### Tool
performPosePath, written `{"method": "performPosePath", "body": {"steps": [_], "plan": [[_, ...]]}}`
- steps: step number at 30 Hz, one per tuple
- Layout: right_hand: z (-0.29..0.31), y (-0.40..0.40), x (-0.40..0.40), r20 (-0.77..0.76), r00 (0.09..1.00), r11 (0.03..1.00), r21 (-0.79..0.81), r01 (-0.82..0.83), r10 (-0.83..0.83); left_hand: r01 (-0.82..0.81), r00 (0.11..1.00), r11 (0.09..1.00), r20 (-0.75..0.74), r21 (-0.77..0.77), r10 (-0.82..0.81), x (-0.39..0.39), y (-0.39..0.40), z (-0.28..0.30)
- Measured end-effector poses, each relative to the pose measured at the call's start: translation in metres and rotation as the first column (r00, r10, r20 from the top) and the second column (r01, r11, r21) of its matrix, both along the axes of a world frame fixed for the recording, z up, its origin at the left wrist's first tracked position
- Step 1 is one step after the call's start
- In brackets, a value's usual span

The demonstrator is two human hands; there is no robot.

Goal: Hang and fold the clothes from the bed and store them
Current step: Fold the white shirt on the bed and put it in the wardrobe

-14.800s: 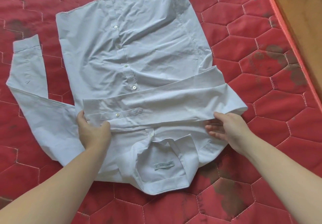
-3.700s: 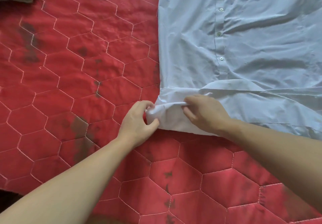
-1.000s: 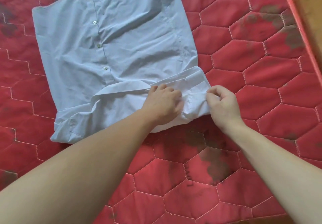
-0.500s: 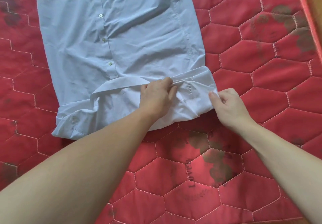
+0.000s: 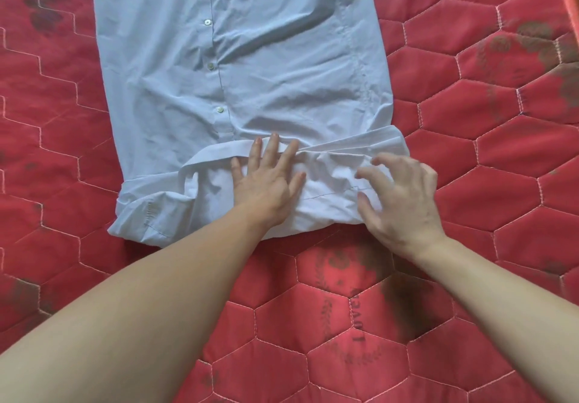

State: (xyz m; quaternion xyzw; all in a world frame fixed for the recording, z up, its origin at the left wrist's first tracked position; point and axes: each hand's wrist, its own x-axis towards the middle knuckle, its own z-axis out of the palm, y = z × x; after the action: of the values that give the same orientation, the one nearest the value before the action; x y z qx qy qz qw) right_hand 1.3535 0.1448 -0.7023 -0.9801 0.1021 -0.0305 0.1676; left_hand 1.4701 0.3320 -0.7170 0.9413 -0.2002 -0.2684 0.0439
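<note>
- Since the red quilted bed (image 5: 470, 158) carries everything, the pale blue shirt (image 5: 266, 67) lies flat on it, its long axis running from near to far, the button placket up the middle and the hem end at the far edge of view.
- Across the near end, the tucked-in sleeves (image 5: 216, 155) form a bulky band running left to right, square to that long axis.
- On that band the left hand (image 5: 266, 177) presses flat at its middle, fingers straight and spread, pointing far.
- Just to the right, the right hand (image 5: 401, 192) hangs over the band's right end, fingers apart and loosely curled, holding nothing; whether its fingertips touch the cloth I cannot tell.
- Both hands sit at the near end, so the next fold probably carries the near end away towards the far hem.
</note>
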Motion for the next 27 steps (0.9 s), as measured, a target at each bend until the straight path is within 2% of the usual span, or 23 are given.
{"method": "performPosePath", "body": {"steps": [3, 5, 8, 12, 17, 23, 27], "plan": [[-0.007, 0.015, -0.003, -0.281, 0.952, 0.990, -0.031, -0.139, 0.125, -0.001, 1.000, 1.000, -0.007, 0.020, 0.001, 0.001, 0.005, 0.002], [-0.010, 0.018, -0.002, -0.372, 0.922, 0.986, -0.076, -0.150, 0.111, -0.011, 1.000, 0.999, -0.020, 0.035, 0.012, 0.005, 0.011, 0.004], [-0.007, 0.022, 0.007, -0.358, 0.931, 0.989, -0.094, -0.116, 0.076, -0.007, 0.999, 1.000, -0.035, 0.024, 0.008, 0.013, 0.019, 0.011], [0.000, 0.025, 0.025, -0.330, 0.941, 0.987, -0.110, -0.117, 0.074, 0.072, 0.994, 0.996, 0.081, 0.045, -0.076, 0.021, 0.026, 0.026], [0.010, 0.034, 0.071, -0.323, 0.940, 0.986, -0.083, -0.147, 0.113, 0.102, 0.991, 0.995, 0.091, -0.021, -0.100, 0.050, 0.032, 0.032], [0.018, 0.038, 0.164, -0.351, 0.920, 0.974, -0.077, -0.215, 0.176, 0.002, 1.000, 1.000, 0.028, 0.015, -0.002, 0.114, 0.037, 0.031], [0.014, 0.031, 0.236, -0.377, 0.904, 0.952, -0.146, -0.270, 0.199, -0.022, 0.998, 0.996, -0.062, 0.090, 0.028, 0.171, 0.034, 0.021]]}}
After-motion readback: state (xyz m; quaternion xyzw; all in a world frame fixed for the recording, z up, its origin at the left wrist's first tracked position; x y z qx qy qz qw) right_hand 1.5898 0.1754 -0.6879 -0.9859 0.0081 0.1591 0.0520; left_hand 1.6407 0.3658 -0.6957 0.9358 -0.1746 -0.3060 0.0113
